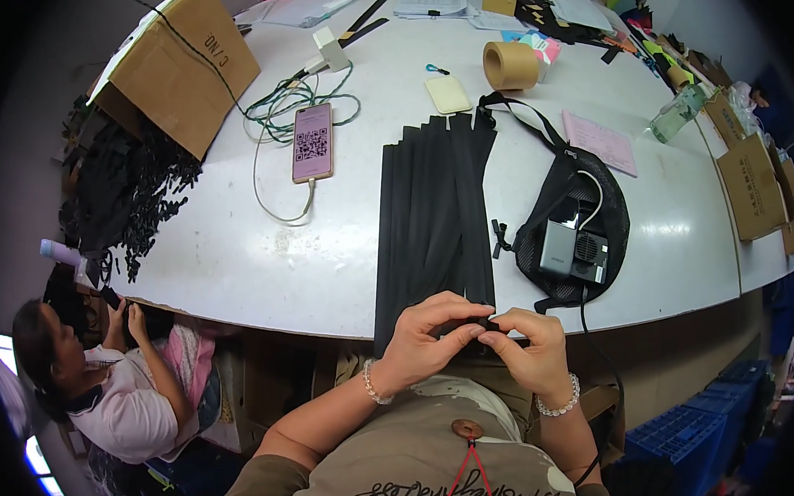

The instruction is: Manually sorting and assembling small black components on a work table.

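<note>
My left hand [433,336] and my right hand [532,344] meet just off the table's front edge. Thumb and finger of each pinch a small black piece [487,323], mostly hidden by the fingertips; its kind is too small to make out. Long flat black strips [431,219], fabric-like, lie side by side on the white table [263,264] beyond my hands. Their near ends hang over the edge close to my left hand. Right of them lies a tiny black corded piece [501,239].
A black mesh bag [619,227] holding electronic devices lies right of the strips. A phone [312,143] with a cable, a tape roll [510,66] and a bottle [677,115] stand farther off. At left, a co-worker [121,388] sits by a heap of black pieces [125,190] and a carton [181,71].
</note>
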`<state>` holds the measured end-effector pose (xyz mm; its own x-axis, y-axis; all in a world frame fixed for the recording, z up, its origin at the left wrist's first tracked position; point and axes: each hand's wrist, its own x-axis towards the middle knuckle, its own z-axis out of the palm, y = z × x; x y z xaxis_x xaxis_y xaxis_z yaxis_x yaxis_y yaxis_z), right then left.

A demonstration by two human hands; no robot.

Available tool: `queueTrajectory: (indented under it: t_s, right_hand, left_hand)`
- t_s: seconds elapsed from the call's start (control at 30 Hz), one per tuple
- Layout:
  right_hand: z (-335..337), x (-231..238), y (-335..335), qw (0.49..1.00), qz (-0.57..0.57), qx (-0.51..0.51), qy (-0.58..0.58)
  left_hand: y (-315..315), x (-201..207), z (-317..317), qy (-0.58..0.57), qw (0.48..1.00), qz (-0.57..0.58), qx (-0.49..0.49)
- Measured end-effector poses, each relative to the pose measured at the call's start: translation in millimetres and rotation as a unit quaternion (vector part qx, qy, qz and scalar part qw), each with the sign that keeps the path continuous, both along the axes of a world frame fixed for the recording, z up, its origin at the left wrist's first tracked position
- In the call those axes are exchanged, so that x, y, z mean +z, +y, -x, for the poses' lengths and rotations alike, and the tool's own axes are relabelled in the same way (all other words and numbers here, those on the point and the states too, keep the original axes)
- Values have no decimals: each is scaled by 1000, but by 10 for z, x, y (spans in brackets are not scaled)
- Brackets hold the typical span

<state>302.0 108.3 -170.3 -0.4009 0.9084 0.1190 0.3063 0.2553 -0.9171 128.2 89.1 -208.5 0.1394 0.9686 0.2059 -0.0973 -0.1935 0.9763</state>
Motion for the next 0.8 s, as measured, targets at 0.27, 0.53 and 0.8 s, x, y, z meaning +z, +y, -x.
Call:
queueTrajectory:
  t_s: [0.27,0.53,0.8]
  right_hand:
    - [3,-67,10,999,-30,20,23]
    - [77,-126,-68,998,29,-10,60]
    - [118,-70,-109,999,16,-31,-39]
  left_hand:
    - [10,-25,17,31,999,-41,10]
    - [-19,-4,-22,0,999,34,3]
    - [-24,-43,-98,-69,993,90,33]
